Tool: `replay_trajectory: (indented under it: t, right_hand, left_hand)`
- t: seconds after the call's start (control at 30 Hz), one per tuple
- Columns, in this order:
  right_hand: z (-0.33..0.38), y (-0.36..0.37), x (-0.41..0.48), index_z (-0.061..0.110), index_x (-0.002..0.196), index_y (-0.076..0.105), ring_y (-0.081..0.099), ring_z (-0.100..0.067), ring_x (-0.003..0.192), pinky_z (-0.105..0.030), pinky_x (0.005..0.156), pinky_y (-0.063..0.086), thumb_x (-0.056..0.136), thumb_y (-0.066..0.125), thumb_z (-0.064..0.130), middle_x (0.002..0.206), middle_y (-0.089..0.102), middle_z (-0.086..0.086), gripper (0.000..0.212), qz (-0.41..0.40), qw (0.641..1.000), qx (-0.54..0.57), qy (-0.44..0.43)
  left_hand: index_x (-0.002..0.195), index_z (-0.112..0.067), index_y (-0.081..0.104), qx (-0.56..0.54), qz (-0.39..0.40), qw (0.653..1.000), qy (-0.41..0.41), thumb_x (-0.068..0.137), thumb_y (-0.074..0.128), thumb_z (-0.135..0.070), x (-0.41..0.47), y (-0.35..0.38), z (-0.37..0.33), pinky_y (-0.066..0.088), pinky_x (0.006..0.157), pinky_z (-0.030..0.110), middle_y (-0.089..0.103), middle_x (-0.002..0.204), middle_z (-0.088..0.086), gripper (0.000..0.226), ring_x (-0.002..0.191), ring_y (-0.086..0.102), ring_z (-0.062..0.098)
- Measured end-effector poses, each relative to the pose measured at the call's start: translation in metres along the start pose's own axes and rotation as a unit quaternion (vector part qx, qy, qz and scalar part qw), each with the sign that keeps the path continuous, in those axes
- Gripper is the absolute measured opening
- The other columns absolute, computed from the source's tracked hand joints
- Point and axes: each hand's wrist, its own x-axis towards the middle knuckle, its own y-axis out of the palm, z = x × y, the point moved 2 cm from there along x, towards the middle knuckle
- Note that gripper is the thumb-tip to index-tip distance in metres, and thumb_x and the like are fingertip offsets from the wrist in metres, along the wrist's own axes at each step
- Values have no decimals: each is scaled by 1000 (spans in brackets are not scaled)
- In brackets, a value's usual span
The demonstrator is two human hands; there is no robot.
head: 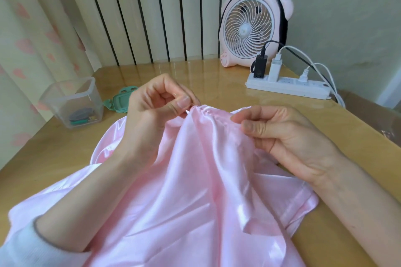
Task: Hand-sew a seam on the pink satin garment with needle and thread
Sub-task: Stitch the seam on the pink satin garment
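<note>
The garment [195, 180] lies on the near tabletop [358, 169], container [72, 102] far left, power strip [288, 86] far right, fan [249, 26] behind it.

Glossy pink satin garment [195, 191] on a shiny wooden table [54, 158]; clear plastic container [71, 102].

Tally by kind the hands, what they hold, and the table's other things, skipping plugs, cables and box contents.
Left hand, right hand: 2
Pink garment: 1
Needle: 1
Fan: 1
Power strip: 1
Clear box: 1
Green lid: 1
Total: 8
</note>
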Motion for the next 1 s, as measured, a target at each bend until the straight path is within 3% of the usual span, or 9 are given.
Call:
replay_trajectory:
  t: [0.07,0.27,0.43,0.57,0.63,0.77,0.83,0.9,1.0]
  right_hand:
    - [0,1,0,13,67,76,62,-8,53,-19,50,52,53,70,10,61,66,-2,15,-3,1000,25,1]
    - [-2,0,3,15,67,76,52,-5,41,-17,42,45,44,69,11,45,50,5,24,6,999,48,5]
    - [-4,-3,4,18,83,77,64,-12,63,-20,58,54,52,72,8,72,68,-5,33,73,997,27,-6]
    - [-2,-5,4,17,101,74,65,-21,78,-29,72,55,53,75,-7,90,70,-14,53,111,994,-2,-7]
    - [-1,-8,4,19,107,71,60,-27,85,-40,76,48,56,75,-2,93,68,-15,55,110,994,-16,-8]
    - [1,-18,6,21,113,68,44,-36,90,-48,77,24,49,88,15,90,59,-18,68,95,995,-27,-15]
    - [6,-24,7,22,113,68,42,-36,89,-45,75,26,46,90,20,94,55,-18,71,85,996,-31,-17]
    - [11,-29,7,20,112,68,54,-27,76,-33,69,43,45,89,21,85,61,-13,70,84,995,-39,-29]
    - [15,-32,6,17,102,72,61,-13,60,-19,59,52,48,79,2,68,63,-3,57,73,997,-19,-35]
  left_hand:
    - [67,-6,47,3,0,1000,-1,74,52,8,0,-1,0,42,52,14,64,60,-7,16,52,55,4]
    - [64,-7,48,10,-21,1000,-2,73,53,7,2,-7,2,43,56,16,64,60,-4,17,53,54,7]
    - [56,-22,59,13,-31,999,-27,76,56,-1,7,-15,0,43,53,16,65,64,-6,30,58,57,10]
    - [66,-10,49,-28,-21,998,-46,81,59,-2,6,-11,-3,41,46,13,66,66,-4,20,50,55,5]
    - [65,-12,51,-45,-16,997,-57,83,58,-4,7,-13,-4,41,49,16,67,68,-3,20,51,54,6]
    - [57,-22,59,-66,2,996,-63,84,55,-7,10,-18,-7,42,51,16,68,69,-1,32,51,53,7]
    - [58,-17,56,-69,-4,996,-58,84,57,-5,9,-16,-6,42,48,15,68,67,1,29,49,54,6]
    - [62,-13,52,-55,-8,997,-51,83,56,-4,7,-13,-4,43,48,15,68,66,1,23,50,56,7]
    - [64,-11,52,-45,-35,998,-32,80,52,-3,8,-17,-3,46,54,17,68,65,0,18,53,56,9]
